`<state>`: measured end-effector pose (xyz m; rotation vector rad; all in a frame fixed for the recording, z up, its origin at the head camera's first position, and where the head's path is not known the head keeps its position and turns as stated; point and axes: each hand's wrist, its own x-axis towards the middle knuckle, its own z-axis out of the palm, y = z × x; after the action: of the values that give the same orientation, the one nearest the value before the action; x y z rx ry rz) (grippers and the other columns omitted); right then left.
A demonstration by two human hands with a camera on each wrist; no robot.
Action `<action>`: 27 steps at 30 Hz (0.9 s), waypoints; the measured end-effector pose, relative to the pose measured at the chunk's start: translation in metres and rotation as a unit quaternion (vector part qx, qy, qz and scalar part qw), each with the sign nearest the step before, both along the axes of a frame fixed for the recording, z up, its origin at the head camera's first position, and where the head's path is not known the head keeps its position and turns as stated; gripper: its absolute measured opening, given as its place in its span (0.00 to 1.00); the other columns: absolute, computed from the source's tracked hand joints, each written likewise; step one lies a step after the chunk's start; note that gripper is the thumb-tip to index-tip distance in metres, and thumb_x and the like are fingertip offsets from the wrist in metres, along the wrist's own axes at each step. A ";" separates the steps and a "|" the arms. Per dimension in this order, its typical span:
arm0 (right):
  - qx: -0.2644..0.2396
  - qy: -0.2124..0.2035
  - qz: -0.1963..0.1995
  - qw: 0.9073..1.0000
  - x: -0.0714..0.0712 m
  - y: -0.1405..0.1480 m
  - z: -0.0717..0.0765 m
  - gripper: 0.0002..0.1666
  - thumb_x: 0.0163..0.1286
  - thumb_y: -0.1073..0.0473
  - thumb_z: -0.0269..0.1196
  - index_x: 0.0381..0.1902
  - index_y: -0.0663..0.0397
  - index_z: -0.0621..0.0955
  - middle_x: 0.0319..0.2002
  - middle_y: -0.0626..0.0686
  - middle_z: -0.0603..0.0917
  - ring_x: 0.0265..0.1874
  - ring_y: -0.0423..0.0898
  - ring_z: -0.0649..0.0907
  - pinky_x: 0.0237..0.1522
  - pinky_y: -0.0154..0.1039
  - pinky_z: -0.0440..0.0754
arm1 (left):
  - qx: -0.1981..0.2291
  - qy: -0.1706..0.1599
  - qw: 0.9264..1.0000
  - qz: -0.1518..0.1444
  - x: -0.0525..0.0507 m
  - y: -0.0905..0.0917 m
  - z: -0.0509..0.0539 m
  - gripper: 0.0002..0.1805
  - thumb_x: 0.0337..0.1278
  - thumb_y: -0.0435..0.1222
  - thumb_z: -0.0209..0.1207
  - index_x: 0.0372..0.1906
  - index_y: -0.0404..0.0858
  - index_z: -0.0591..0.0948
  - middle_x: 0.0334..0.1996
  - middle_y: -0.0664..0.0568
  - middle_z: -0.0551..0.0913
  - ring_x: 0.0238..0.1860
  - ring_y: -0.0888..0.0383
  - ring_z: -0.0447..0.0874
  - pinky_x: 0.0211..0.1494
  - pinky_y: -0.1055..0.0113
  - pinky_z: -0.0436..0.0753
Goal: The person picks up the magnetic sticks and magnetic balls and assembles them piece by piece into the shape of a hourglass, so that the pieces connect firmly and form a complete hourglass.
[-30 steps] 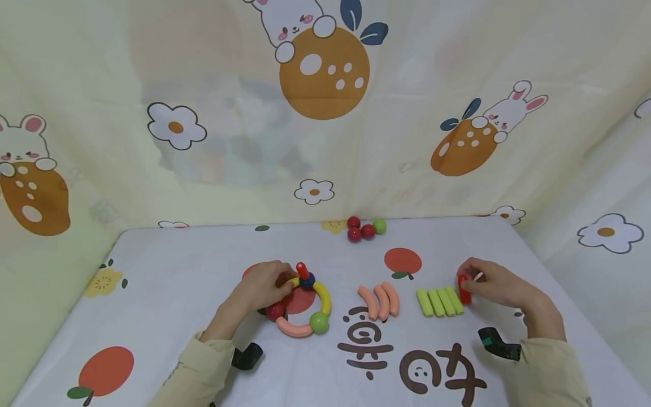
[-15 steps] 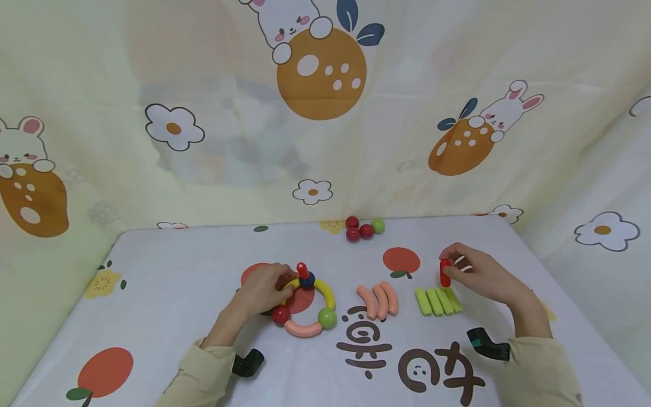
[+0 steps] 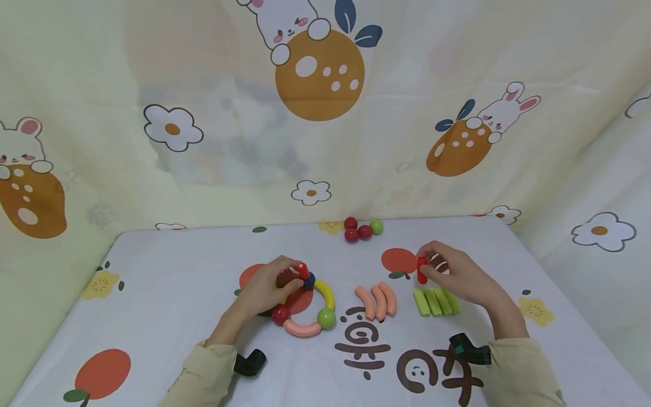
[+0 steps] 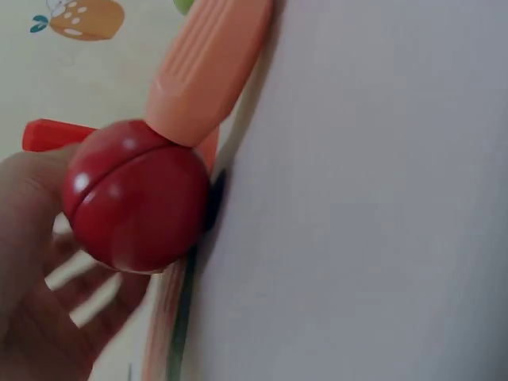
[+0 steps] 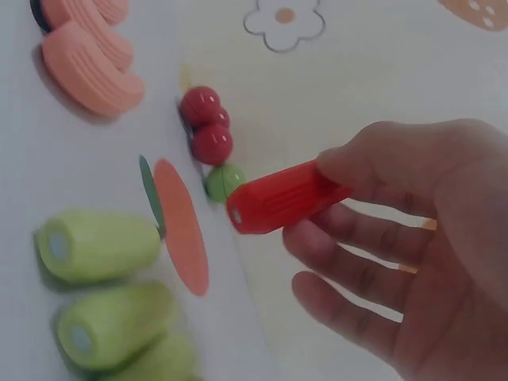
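Note:
A ring of toy pieces lies on the tablecloth in the head view: a yellow curved piece point(image 3: 325, 294), green ball point(image 3: 326, 318), pink curved piece point(image 3: 302, 328), red ball point(image 3: 281, 314) and blue ball point(image 3: 310, 280). A short red stick point(image 3: 302, 270) stands up from the blue ball. My left hand point(image 3: 269, 281) grips the ring at its upper left, with fingertips by the blue ball; the hand hides part of the ring. Between thumb and fingers, my right hand point(image 3: 460, 275) pinches another red stick point(image 5: 282, 198), raised above the table behind the green sticks point(image 3: 436, 302).
Three loose pink curved pieces point(image 3: 376, 302) lie between the ring and the green sticks. At the table's back edge sit three red balls point(image 3: 364, 232) and one green ball point(image 3: 376, 226). A patterned curtain point(image 3: 224, 181) hangs behind.
My right hand has lifted the red stick from beside the green sticks and carried it left. My left fingers have shifted from the yellow piece towards the blue ball; the ring has moved slightly right.

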<state>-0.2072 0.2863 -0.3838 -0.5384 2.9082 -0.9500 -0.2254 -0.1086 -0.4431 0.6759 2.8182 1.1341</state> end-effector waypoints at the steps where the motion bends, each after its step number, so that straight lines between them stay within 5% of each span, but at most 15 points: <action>1: -0.002 0.003 0.004 1.000 0.000 -0.003 -0.001 0.14 0.66 0.60 0.61 0.49 0.53 0.75 0.40 0.48 0.81 0.40 0.45 0.79 0.42 0.34 0.79 | 0.016 -0.003 1.000 -0.007 -0.001 0.001 -0.001 0.20 0.55 0.43 0.64 0.54 0.51 0.78 0.46 0.62 0.81 0.48 0.61 0.80 0.52 0.62 0.81; 6: 0.001 0.018 0.016 1.000 -0.002 -0.020 -0.002 0.15 0.65 0.59 0.61 0.50 0.51 0.75 0.40 0.46 0.81 0.40 0.43 0.79 0.43 0.37 0.80 | 0.057 -0.025 0.998 -0.027 -0.005 0.004 -0.004 0.18 0.56 0.40 0.63 0.53 0.50 0.79 0.45 0.65 0.81 0.49 0.60 0.81 0.53 0.59 0.81; 17: -0.015 0.043 0.049 0.998 0.003 -0.048 -0.002 0.17 0.63 0.63 0.63 0.50 0.54 0.76 0.40 0.45 0.80 0.37 0.41 0.79 0.42 0.37 0.81 | 0.049 -0.030 0.998 -0.018 -0.010 0.007 -0.006 0.16 0.58 0.44 0.61 0.52 0.52 0.79 0.42 0.64 0.81 0.45 0.63 0.79 0.50 0.66 0.80; 27: -0.024 0.055 0.064 0.996 0.005 -0.069 -0.007 0.17 0.61 0.64 0.65 0.49 0.53 0.76 0.40 0.45 0.79 0.37 0.39 0.78 0.42 0.39 0.82 | 0.062 -0.066 0.996 -0.021 -0.009 0.002 -0.008 0.23 0.58 0.45 0.61 0.59 0.51 0.75 0.46 0.60 0.81 0.48 0.59 0.81 0.52 0.61 0.81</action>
<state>-0.2024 0.2168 -0.3910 -0.7940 2.9078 -1.0063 -0.2347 -0.1063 -0.4512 0.6398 2.6306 1.3033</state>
